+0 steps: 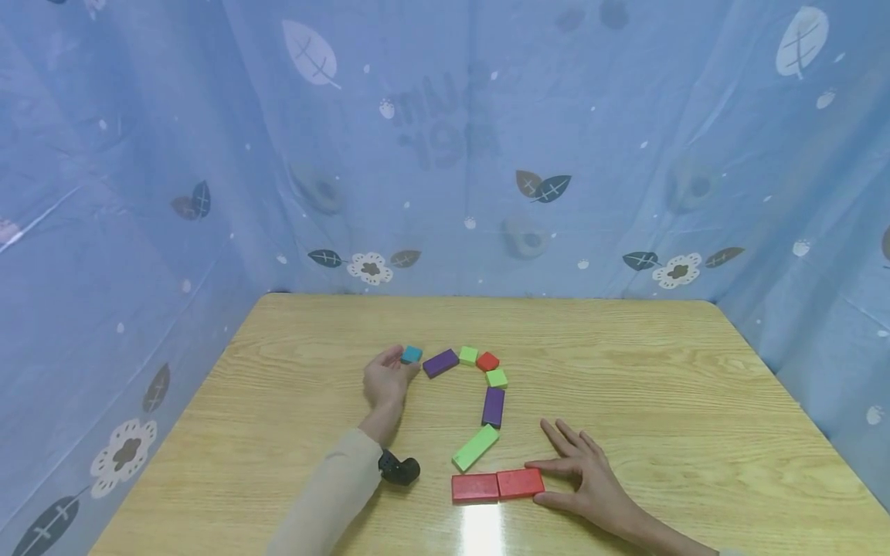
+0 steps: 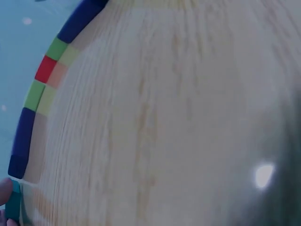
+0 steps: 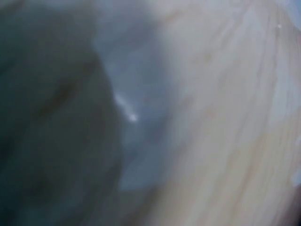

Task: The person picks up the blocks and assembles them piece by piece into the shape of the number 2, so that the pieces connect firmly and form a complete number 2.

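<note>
My left hand (image 1: pixel 385 384) pinches a small teal block (image 1: pixel 412 354) at the left end of a curved row; the left wrist view shows fingertips (image 2: pixel 5 190) against this teal block (image 2: pixel 14 203). A purple block (image 1: pixel 441 363) lies just right of it, a small gap between. At the row's lower end, my right hand (image 1: pixel 591 483) holds a red block (image 1: pixel 520 483) by its right end, thumb on the near side and index finger on the far side. That block's left end meets another red block (image 1: pixel 476 488). Blurred tabletop fills most of the right wrist view.
Between the ends, the row curves through a green block (image 1: pixel 469 355), a small red block (image 1: pixel 488 361), another green block (image 1: pixel 497 378), a second purple block (image 1: pixel 493 407) and a long green block (image 1: pixel 476 448). A blue patterned curtain (image 1: pixel 445 154) hangs behind the wooden table (image 1: pixel 626 355).
</note>
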Tool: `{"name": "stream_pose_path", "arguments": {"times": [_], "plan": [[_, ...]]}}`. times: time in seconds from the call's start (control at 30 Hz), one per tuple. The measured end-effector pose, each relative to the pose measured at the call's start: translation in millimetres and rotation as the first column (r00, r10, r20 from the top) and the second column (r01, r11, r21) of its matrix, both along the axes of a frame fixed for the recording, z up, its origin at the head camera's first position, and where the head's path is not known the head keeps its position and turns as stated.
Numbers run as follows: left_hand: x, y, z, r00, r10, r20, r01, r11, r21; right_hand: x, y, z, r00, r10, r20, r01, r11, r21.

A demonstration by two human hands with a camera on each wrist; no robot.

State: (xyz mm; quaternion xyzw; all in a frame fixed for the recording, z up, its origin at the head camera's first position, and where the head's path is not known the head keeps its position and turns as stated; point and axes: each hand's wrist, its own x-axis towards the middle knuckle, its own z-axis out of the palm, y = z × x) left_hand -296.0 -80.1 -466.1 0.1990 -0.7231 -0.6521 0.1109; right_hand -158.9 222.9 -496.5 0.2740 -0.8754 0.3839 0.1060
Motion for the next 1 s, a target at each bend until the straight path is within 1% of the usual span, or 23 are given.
{"name": "stream_pose_path", "arguments": {"times": [0.3, 0.43, 0.53, 0.67, 0.87, 1.0], "plan": [[-2.4, 1.6, -1.2, 0.998, -0.012, -0.058, 0.006, 0.996, -0.088, 0.5, 0, 0.9, 1.000, -0.001, 0.008, 0.001, 1.000, 0.001], [-4.5, 1.9, -1.2, 0.997, -0.011, -0.072, 0.003, 0.995, -0.103, 0.3, 0, 1.4, 1.000, -0.004, 0.006, 0.004, 1.000, 0.006], [-6.6, 0.5, -0.7, 0.997, -0.012, -0.070, 0.005, 0.995, -0.095, 0.5, 0, 1.5, 1.000, -0.007, -0.001, 0.007, 1.000, 0.014], [-7.6, -4.2, 0.1, 0.998, -0.029, -0.048, 0.024, 0.995, -0.097, 1.1, 1, 3.0, 1.000, -0.017, 0.002, 0.017, 1.000, 0.022], [-2.0, -17.0, 2.4, 0.998, -0.055, -0.029, 0.050, 0.989, -0.138, 0.7, 1, 4.2, 1.000, -0.018, 0.025, 0.017, 1.000, 0.024], [4.8, -26.9, 5.0, 0.994, -0.101, -0.052, 0.094, 0.987, -0.128, 0.7, 0, 3.7, 1.000, -0.012, 0.022, 0.012, 1.000, 0.019]]}}
